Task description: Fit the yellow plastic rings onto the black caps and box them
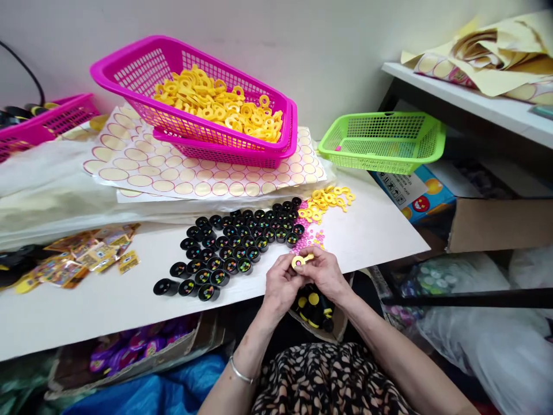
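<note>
A white table stretched ahead, a magenta basket at eleven o'clock. The left hand and right hand, black cups at their ten o'clock, together pinched a yellow ring piece; pink beads lay at twelve.

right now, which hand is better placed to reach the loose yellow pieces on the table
Probably the right hand: it is nearer the loose yellow pieces, while the left hand is nearer the black cups. Both hold one yellow ring piece, so the right would first have to let go.
</note>
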`<state>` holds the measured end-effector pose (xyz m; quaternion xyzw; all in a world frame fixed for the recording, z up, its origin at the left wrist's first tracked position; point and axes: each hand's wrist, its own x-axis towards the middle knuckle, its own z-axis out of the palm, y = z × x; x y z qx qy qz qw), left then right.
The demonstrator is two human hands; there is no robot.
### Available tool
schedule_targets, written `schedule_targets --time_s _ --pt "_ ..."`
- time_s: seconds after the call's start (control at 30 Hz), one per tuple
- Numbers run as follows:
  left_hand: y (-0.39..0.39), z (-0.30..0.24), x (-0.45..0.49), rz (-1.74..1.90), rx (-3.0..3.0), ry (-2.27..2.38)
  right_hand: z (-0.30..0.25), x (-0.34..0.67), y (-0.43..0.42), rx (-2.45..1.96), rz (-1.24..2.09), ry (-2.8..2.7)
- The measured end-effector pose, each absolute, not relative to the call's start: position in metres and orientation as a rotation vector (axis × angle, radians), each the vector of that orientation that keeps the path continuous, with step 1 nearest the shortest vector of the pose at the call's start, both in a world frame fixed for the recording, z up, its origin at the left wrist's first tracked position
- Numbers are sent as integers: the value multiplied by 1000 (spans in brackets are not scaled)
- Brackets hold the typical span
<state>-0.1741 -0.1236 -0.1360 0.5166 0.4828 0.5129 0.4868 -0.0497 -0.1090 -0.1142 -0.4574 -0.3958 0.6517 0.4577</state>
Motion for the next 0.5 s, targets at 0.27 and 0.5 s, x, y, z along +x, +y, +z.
schedule_targets --time_s 0.27,0.5 --pt "-137 -116 -176 1316 1724 1226 -111 -18 -129 -982 1654 -933" --pt "-150 -112 -166 1272 2028 1124 -111 -4 -136 -891 1924 -1048"
